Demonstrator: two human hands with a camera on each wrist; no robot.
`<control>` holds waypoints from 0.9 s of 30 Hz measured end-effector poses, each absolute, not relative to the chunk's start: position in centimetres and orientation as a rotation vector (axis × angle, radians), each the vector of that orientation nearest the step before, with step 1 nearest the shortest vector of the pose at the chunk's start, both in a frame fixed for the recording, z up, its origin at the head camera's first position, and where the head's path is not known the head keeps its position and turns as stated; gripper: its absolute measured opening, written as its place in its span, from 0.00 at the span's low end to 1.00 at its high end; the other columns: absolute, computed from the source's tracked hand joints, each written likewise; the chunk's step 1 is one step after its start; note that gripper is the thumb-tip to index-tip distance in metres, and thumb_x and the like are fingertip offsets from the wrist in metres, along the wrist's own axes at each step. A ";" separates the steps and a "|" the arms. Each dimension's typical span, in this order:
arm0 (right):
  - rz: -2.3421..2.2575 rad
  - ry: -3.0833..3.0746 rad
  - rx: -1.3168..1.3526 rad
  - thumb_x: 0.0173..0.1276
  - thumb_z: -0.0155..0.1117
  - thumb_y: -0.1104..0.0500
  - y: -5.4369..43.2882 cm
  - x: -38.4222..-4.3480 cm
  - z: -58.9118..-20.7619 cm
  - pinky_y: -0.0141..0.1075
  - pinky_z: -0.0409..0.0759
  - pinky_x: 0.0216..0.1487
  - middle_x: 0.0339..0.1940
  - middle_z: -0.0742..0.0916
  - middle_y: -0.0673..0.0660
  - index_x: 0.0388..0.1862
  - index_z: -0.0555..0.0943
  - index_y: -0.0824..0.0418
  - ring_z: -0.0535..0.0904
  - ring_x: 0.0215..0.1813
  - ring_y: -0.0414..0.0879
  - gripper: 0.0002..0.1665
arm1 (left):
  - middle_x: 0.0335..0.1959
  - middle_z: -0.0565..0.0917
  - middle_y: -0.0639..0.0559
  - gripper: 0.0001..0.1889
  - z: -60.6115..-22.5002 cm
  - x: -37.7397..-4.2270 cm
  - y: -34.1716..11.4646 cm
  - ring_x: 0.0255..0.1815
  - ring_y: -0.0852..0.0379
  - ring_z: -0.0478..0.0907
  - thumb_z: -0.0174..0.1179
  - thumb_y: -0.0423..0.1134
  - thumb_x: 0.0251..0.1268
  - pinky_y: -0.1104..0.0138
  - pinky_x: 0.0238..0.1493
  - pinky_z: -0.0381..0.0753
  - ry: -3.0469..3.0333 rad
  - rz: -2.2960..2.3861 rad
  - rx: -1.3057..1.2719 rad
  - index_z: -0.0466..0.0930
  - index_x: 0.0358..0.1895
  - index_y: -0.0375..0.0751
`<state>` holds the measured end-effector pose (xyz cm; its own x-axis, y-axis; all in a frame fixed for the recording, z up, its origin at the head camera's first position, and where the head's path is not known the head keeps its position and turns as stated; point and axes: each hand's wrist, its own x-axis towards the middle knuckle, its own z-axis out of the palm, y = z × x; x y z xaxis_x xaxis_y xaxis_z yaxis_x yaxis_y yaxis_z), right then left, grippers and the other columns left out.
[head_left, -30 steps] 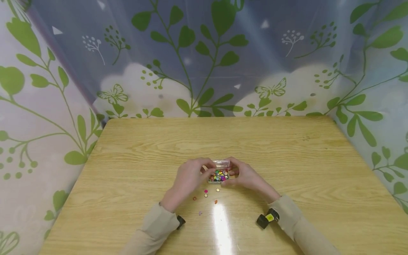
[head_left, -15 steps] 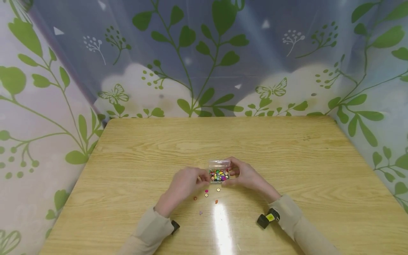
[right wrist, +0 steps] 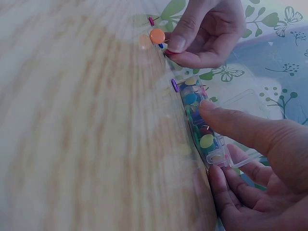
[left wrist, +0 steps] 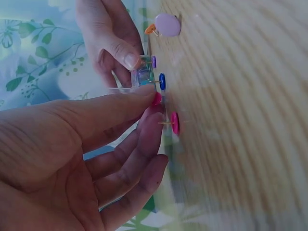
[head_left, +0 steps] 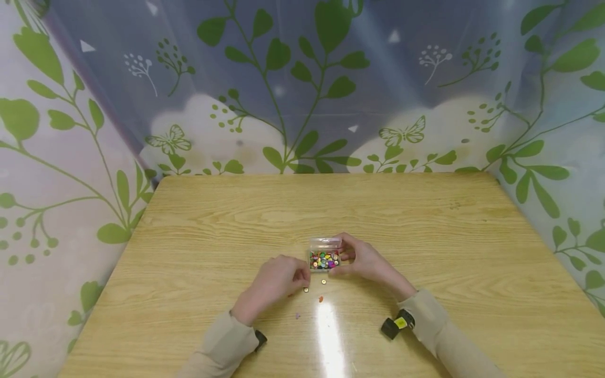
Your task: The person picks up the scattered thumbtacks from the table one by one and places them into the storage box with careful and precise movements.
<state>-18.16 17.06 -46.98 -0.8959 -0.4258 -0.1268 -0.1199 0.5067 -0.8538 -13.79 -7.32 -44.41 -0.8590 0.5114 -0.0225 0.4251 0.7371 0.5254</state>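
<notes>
A small clear plastic box [head_left: 319, 271] of colorful thumbtacks stands on the table with its lid [head_left: 326, 242] raised. My right hand [head_left: 363, 261] grips the box's right side, thumb at the front in the right wrist view. Left of and nearer than the box, my left hand [head_left: 278, 277] pinches a pinkish-red thumbtack [left wrist: 157, 99] between thumb and forefinger, just above the tabletop. Close to those fingers lie a blue thumbtack [left wrist: 162, 82] and a bright pink thumbtack [left wrist: 175, 123]. A purple thumbtack [right wrist: 174, 85] lies right in front of the box.
Nearer on the wooden table [head_left: 227, 210] lie an orange thumbtack [head_left: 321, 299] and a lilac thumbtack [head_left: 298, 316]. Glare streaks the table's front. A patterned curtain [head_left: 302, 105] hangs behind it. A black camera [head_left: 390, 328] sits at the right wrist.
My left hand has left the box's lid and left side, coming down toward the loose thumbtacks. It now pinches one tack. The right hand keeps its place on the box.
</notes>
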 end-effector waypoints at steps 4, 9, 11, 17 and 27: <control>-1.347 2.427 -0.453 0.51 0.84 0.57 17.1 -18.2 -47.0 0.51 0.80 0.61 0.52 0.81 0.60 0.64 0.75 0.56 0.82 0.55 0.55 0.42 | 0.24 0.83 0.60 0.04 -44.2 -13.9 -7.4 0.16 0.68 0.73 0.67 0.36 0.66 0.73 0.26 0.76 2.781 0.828 0.716 0.85 0.33 0.48; -1.354 2.420 -0.447 0.51 0.84 0.58 17.1 -18.2 -47.0 0.50 0.80 0.61 0.52 0.82 0.60 0.65 0.75 0.56 0.81 0.55 0.55 0.42 | 0.29 0.87 0.58 0.04 -43.7 -14.3 -7.1 0.24 0.66 0.78 0.68 0.36 0.66 0.72 0.30 0.78 2.856 0.850 0.732 0.85 0.33 0.49; -1.347 2.423 -0.445 0.52 0.84 0.57 17.1 -18.2 -47.0 0.50 0.80 0.61 0.52 0.82 0.60 0.64 0.75 0.55 0.81 0.55 0.54 0.41 | 0.30 0.87 0.58 0.04 -43.5 -14.5 -6.9 0.27 0.66 0.80 0.68 0.37 0.65 0.72 0.28 0.78 2.884 0.862 0.728 0.86 0.33 0.50; -1.332 2.424 -0.444 0.54 0.83 0.56 17.1 -18.1 -46.9 0.50 0.81 0.58 0.53 0.82 0.59 0.65 0.75 0.54 0.81 0.54 0.54 0.40 | 0.29 0.88 0.56 0.03 -42.8 -15.1 -5.7 0.28 0.63 0.83 0.70 0.38 0.64 0.73 0.25 0.77 2.944 0.915 0.728 0.86 0.33 0.50; -1.350 2.406 -0.452 0.55 0.83 0.56 17.2 -18.1 -46.9 0.49 0.81 0.59 0.53 0.82 0.57 0.64 0.76 0.51 0.81 0.55 0.54 0.38 | 0.30 0.89 0.54 0.03 -42.2 -15.5 -4.0 0.27 0.60 0.84 0.70 0.40 0.65 0.75 0.20 0.74 3.001 0.968 0.750 0.89 0.39 0.49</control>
